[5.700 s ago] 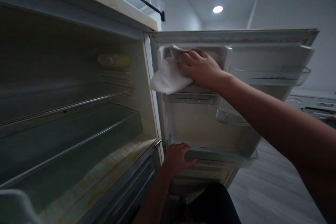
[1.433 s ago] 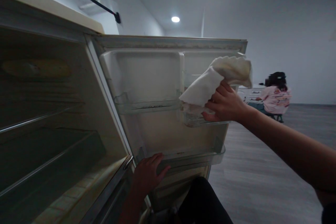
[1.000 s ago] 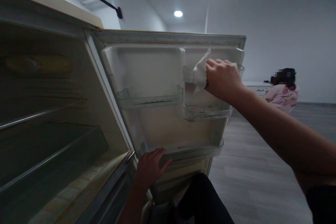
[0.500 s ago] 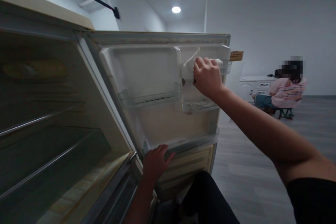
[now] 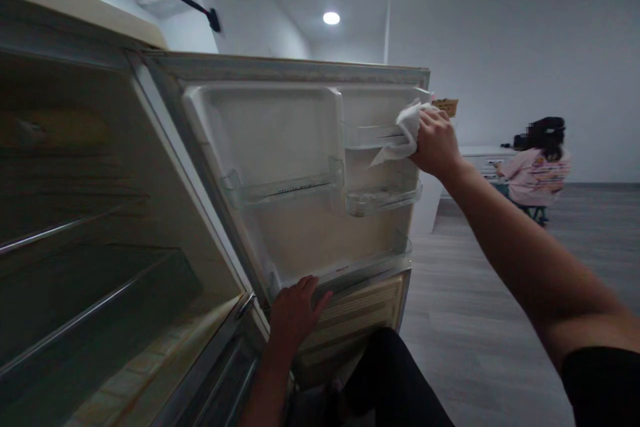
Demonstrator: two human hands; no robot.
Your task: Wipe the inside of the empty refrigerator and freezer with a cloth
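We find lighting dim, with a round ceiling lamp (image 5: 331, 18) blown out above and left of the fingers (image 5: 434, 118) of the right hand (image 5: 439, 145). Left of the left hand (image 5: 294, 312) and its fingers, the refrigerator interior (image 5: 60, 187) lies in deep shadow, its shelf edge (image 5: 75, 224) showing thin glints. We note soft detail around the right fingers, a forearm (image 5: 505, 240) stretched toward the frame edge below them, and slight pixelation on the seated person (image 5: 537, 177) farther right.

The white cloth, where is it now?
In the head view, the white cloth is right of centre, in the right hand, by the upper-right clear bin on the open fridge door.
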